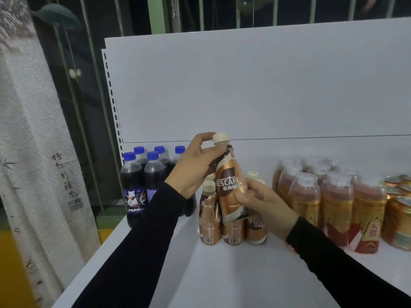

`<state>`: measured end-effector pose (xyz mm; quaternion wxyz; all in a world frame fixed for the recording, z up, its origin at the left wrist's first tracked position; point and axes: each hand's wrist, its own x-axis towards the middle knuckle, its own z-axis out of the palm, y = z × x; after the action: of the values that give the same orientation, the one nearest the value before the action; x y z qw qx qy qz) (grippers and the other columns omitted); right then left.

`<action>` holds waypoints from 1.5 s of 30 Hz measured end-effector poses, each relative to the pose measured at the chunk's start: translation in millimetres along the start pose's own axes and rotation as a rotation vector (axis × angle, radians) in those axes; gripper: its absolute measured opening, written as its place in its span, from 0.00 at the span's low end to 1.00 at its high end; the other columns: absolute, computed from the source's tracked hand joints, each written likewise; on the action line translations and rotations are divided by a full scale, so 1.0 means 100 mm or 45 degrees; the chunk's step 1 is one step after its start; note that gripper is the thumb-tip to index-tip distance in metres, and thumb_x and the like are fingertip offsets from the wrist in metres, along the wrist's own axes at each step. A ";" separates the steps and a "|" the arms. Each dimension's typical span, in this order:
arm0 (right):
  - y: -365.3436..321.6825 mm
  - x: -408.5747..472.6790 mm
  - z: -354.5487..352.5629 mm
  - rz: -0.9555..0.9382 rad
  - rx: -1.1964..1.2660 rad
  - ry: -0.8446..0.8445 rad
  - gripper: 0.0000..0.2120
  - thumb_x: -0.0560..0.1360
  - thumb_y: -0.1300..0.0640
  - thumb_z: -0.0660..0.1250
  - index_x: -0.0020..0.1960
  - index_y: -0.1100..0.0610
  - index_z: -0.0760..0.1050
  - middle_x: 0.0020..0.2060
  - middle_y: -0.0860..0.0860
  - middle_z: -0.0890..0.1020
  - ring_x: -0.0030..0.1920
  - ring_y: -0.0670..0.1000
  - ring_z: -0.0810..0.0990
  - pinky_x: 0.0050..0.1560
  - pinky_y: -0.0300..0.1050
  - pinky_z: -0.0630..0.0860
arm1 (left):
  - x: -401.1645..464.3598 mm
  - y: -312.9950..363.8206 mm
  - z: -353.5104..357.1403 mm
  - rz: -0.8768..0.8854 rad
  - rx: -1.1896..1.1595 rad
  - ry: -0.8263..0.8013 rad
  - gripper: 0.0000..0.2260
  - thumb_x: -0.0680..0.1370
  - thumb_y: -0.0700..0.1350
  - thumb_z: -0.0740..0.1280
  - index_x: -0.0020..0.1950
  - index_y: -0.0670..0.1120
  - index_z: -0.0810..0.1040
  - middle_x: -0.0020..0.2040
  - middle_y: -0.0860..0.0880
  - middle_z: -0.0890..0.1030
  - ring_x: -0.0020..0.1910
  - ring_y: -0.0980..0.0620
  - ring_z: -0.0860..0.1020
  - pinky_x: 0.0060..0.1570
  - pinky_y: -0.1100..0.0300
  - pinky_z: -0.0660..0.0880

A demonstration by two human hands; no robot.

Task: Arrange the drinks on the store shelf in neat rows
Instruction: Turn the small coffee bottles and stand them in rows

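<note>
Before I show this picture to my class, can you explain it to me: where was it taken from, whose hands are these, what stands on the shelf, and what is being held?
There is one picture, from a camera worn on a person's head, looking down at their own hands. No machine is involved. The left hand holds a Nescafe bottle near its cap; the right hand grips its label. It is lifted above more coffee bottles on the white shelf. Pepsi bottles stand left, tea bottles right, cans at the far right.
</note>
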<state>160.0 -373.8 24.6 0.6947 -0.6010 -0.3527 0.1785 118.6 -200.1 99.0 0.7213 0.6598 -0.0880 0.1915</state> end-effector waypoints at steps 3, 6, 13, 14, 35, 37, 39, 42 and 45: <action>0.16 -0.09 0.05 0.082 0.149 -0.116 0.26 0.71 0.48 0.74 0.65 0.57 0.74 0.55 0.57 0.84 0.56 0.56 0.83 0.51 0.47 0.81 | -0.12 -0.16 -0.06 -0.028 -0.007 0.059 0.15 0.78 0.42 0.71 0.63 0.45 0.73 0.52 0.41 0.86 0.49 0.44 0.84 0.50 0.52 0.81; 0.24 -0.16 0.12 0.096 0.043 -0.056 0.19 0.75 0.45 0.69 0.61 0.54 0.76 0.51 0.50 0.85 0.53 0.51 0.84 0.49 0.42 0.80 | -0.22 -0.26 -0.05 -0.066 -0.099 0.203 0.15 0.77 0.41 0.72 0.62 0.43 0.75 0.47 0.44 0.86 0.43 0.48 0.84 0.41 0.58 0.81; 0.36 -0.25 0.24 -0.038 -0.294 0.068 0.20 0.69 0.46 0.71 0.59 0.50 0.78 0.52 0.46 0.85 0.53 0.47 0.83 0.54 0.40 0.80 | -0.35 -0.41 -0.05 -0.047 -0.068 0.316 0.13 0.75 0.40 0.75 0.58 0.43 0.79 0.41 0.48 0.86 0.39 0.51 0.84 0.39 0.58 0.80; 0.37 -0.26 0.25 -0.016 -0.227 0.053 0.19 0.70 0.48 0.69 0.59 0.51 0.78 0.51 0.47 0.86 0.53 0.47 0.84 0.53 0.40 0.80 | -0.37 -0.43 -0.04 -0.053 -0.059 0.309 0.12 0.75 0.40 0.74 0.58 0.43 0.80 0.41 0.48 0.85 0.39 0.51 0.84 0.38 0.58 0.80; 0.51 -0.37 0.41 0.110 -0.152 0.008 0.23 0.69 0.38 0.73 0.61 0.43 0.73 0.52 0.37 0.83 0.55 0.43 0.81 0.51 0.42 0.80 | -0.58 -0.43 -0.22 -0.101 0.064 0.228 0.19 0.77 0.41 0.72 0.66 0.47 0.72 0.46 0.47 0.85 0.38 0.54 0.84 0.28 0.67 0.74; 0.51 -0.37 0.42 0.048 -0.229 0.038 0.27 0.64 0.38 0.74 0.60 0.43 0.75 0.52 0.40 0.83 0.54 0.44 0.81 0.49 0.41 0.80 | -0.58 -0.43 -0.20 -0.068 0.087 0.238 0.20 0.77 0.41 0.73 0.67 0.48 0.72 0.47 0.47 0.85 0.39 0.54 0.84 0.27 0.67 0.74; 0.50 -0.38 0.41 0.014 -0.160 0.072 0.23 0.68 0.42 0.74 0.60 0.47 0.76 0.52 0.43 0.84 0.53 0.46 0.82 0.47 0.40 0.80 | -0.58 -0.43 -0.19 -0.036 0.138 0.232 0.20 0.76 0.42 0.73 0.67 0.49 0.72 0.49 0.47 0.83 0.41 0.53 0.83 0.27 0.67 0.74; 0.50 -0.39 0.38 0.068 0.122 0.103 0.16 0.75 0.49 0.69 0.61 0.52 0.76 0.51 0.46 0.85 0.53 0.49 0.83 0.48 0.42 0.81 | -0.57 -0.42 -0.21 -0.036 0.151 0.201 0.18 0.78 0.44 0.71 0.66 0.50 0.73 0.50 0.47 0.82 0.41 0.53 0.82 0.30 0.66 0.75; 0.50 -0.38 0.35 0.158 0.339 0.157 0.16 0.72 0.46 0.68 0.57 0.50 0.79 0.51 0.50 0.86 0.52 0.52 0.84 0.46 0.45 0.82 | -0.56 -0.42 -0.23 -0.079 0.155 0.136 0.17 0.80 0.46 0.68 0.68 0.50 0.72 0.53 0.44 0.84 0.47 0.48 0.84 0.45 0.56 0.81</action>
<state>117.5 -363.7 -32.9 0.7761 -0.5341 -0.2451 0.2289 81.2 -188.5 37.1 0.6891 0.6937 -0.0170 0.2088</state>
